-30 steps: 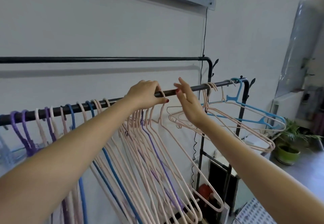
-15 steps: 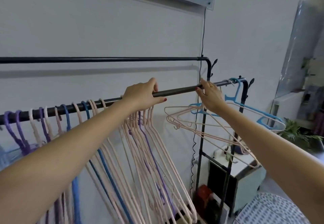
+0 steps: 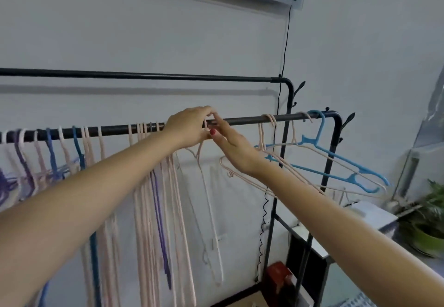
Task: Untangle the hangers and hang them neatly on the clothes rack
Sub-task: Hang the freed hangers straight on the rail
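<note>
Both hands meet at the lower rail (image 3: 240, 121), apparently to seat one pink hanger (image 3: 208, 201) beside the sorted row. Left hand (image 3: 189, 127): fingers curled, pinching its hook against the rail. Right hand (image 3: 231, 147): fingers extended, tips touching that hook. The tangled hangers (image 3: 319, 160) hang near the rail's right end

Both bare arms reach forward — left hand (image 3: 189, 126) fingers curled, right hand (image 3: 234, 145) fingers extended, fingertips meeting.
</note>
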